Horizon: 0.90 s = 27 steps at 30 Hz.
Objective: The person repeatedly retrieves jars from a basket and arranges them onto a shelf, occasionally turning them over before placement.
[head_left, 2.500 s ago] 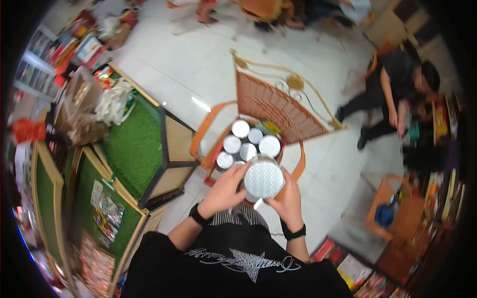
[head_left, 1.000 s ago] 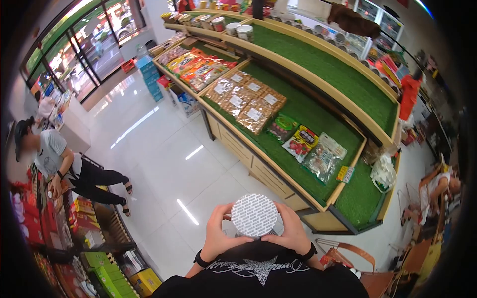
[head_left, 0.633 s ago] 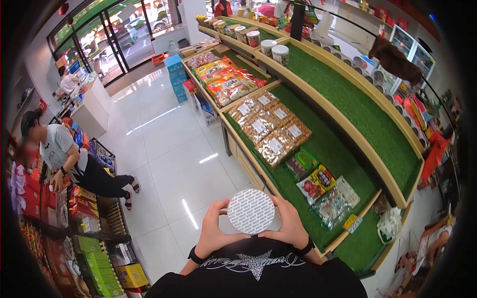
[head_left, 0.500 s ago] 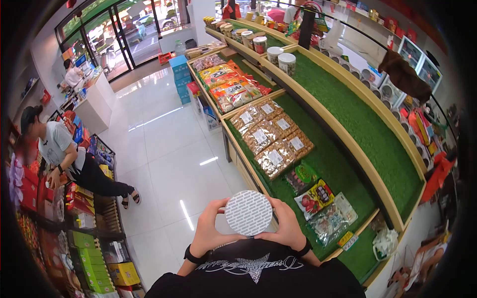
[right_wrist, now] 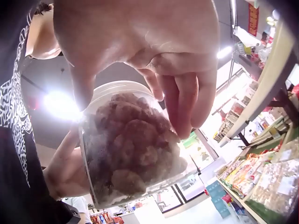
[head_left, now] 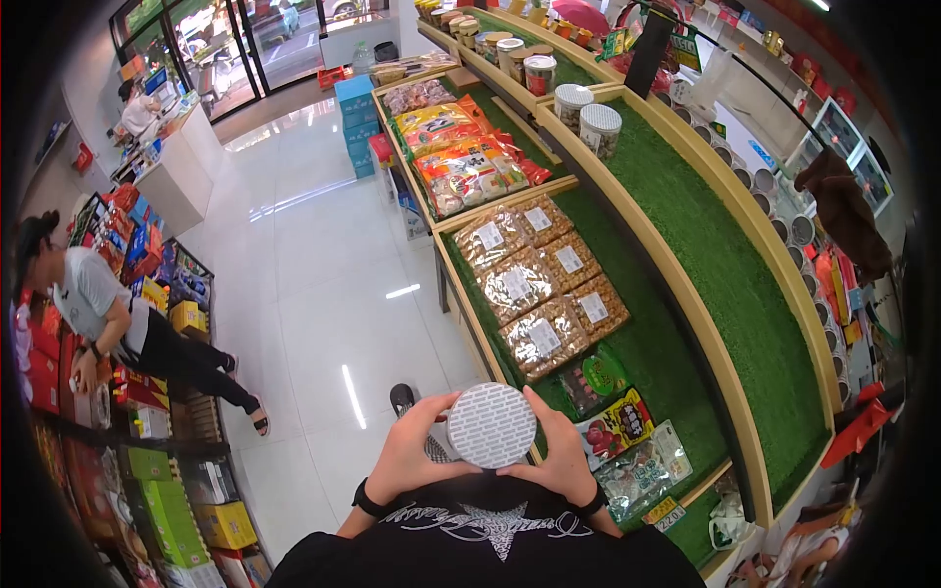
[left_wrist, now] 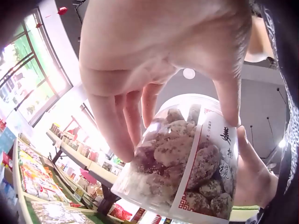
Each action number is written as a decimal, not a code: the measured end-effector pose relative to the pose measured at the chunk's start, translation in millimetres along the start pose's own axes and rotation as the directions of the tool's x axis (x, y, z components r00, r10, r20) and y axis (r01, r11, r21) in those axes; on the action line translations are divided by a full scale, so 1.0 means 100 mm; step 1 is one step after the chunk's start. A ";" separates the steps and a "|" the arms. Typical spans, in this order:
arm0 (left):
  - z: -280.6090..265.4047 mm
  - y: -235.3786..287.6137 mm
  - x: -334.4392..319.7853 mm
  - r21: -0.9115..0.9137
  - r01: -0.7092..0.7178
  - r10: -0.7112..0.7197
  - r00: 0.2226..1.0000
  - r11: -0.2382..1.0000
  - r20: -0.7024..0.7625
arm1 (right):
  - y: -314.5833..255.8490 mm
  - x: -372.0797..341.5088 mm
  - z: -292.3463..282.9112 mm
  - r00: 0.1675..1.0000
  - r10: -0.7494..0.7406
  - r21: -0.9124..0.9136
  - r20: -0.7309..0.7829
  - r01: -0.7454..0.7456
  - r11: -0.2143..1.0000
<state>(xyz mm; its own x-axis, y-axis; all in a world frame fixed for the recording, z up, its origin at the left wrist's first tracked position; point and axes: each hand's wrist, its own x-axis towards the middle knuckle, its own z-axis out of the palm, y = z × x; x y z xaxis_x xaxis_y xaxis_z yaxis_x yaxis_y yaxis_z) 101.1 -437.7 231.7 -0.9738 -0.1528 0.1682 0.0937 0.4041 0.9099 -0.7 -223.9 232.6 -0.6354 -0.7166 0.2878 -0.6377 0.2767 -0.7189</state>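
Observation:
Both of my hands hold one clear plastic jar (left_wrist: 173, 154) in front of the chest, its patterned grey-and-white lid (head_left: 492, 424) facing up at the head camera. Lumpy, whitish-dusted dried fruit fills it, and a white label (left_wrist: 217, 158) with dark characters runs down one side. My left hand (head_left: 417, 449) grips the jar's left side, fingers curled along the wall and thumb at the near side. From the right, my right hand (head_left: 561, 449) grips it the same way. In the right wrist view, the jar's contents (right_wrist: 135, 144) show through the unlabelled wall.
A tiered display stand (head_left: 686, 284) lined with green turf runs ahead and to the right. Two lidded jars (head_left: 600, 127) stand on its upper tier; bagged snacks (head_left: 542, 338) lie below. White floor tiles (head_left: 304, 323) extend ahead. At left, a person (head_left: 108, 314) stands by stocked shelves.
The view has turned from a rattan chair holding several jars to the display stand, which has since come closer. The jar stays gripped between both hands throughout.

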 end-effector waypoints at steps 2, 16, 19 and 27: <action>-0.09 -0.12 0.18 -0.006 -0.016 0.016 1.000 1.000 0.012 | 0.09 0.13 0.11 0.992 0.117 0.111 -0.058 -0.110 0.988; -1.81 -0.80 1.30 0.112 -0.135 0.139 0.990 0.985 -0.029 | 0.05 2.07 1.06 0.988 0.052 0.297 -0.142 -0.008 0.955; -2.03 -0.95 1.38 0.104 -0.111 0.118 0.991 0.988 -0.060 | 0.01 2.34 1.21 0.991 -0.044 0.112 -0.126 0.058 0.992; -2.30 -1.25 1.73 0.035 -0.036 0.037 0.999 0.999 -0.035 | 0.26 2.74 1.47 0.988 0.070 0.255 -0.141 -0.032 0.966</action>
<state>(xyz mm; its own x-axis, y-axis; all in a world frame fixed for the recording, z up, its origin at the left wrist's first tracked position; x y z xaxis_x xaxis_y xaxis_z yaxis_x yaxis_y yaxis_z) -31.1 -722.0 233.8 -0.9619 -0.1690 0.2148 0.1212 0.4406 0.8895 -126.6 -507.2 199.7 -0.7336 -0.5980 0.3230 -0.4849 0.1275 -0.8652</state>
